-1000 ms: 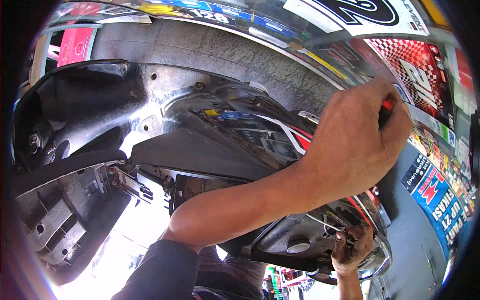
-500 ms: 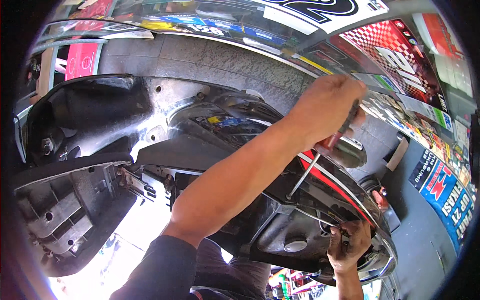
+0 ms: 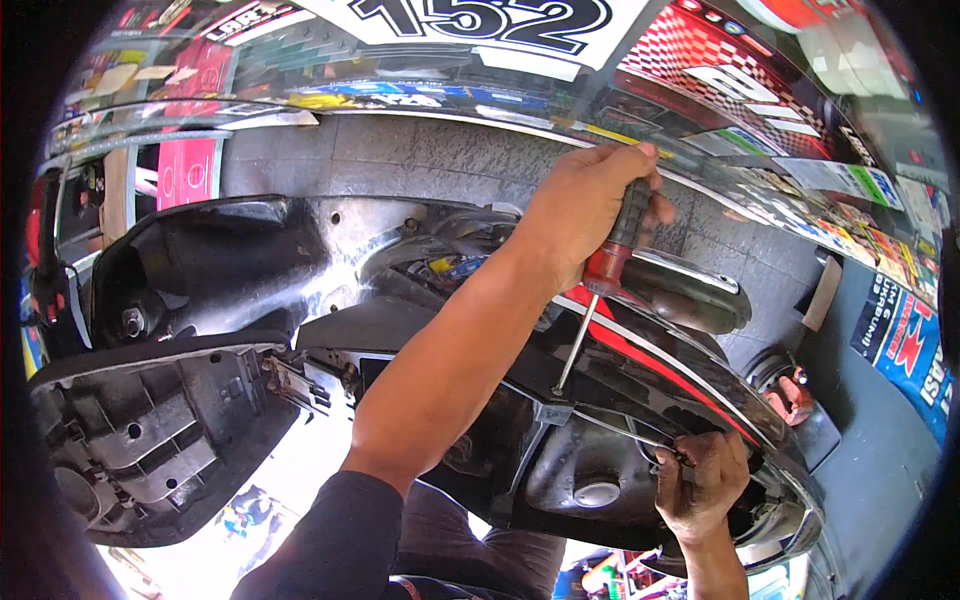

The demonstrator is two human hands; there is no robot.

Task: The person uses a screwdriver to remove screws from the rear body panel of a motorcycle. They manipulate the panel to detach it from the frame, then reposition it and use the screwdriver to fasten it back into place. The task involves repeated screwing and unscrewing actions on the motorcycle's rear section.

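Observation:
My left hand [image 3: 590, 205] is closed around the dark and red handle of a screwdriver [image 3: 608, 265]. Its metal shaft slants down, and the tip meets the black frame part at the edge of the scooter's [image 3: 660, 372] open body. At the tail end, my right hand [image 3: 703, 490] has its fingers pinched together by a thin cable [image 3: 620, 432] that runs from near the screwdriver tip. What exactly sits between those fingertips is partly hidden. A dark tank with a round pale cap [image 3: 597, 494] lies between the two hands.
The scooter's seat [image 3: 150, 430] is flipped up at the left, underside showing. Behind it stands a large black body panel [image 3: 220, 260]. Beyond the scooter runs a glass display case [image 3: 560, 95] with stickers. A blue banner [image 3: 905, 350] hangs at the right.
The view has tilted, so the scene sits lower in the picture. My left hand has turned on the screwdriver handle, while the tip stays at the same spot. My right hand keeps its place.

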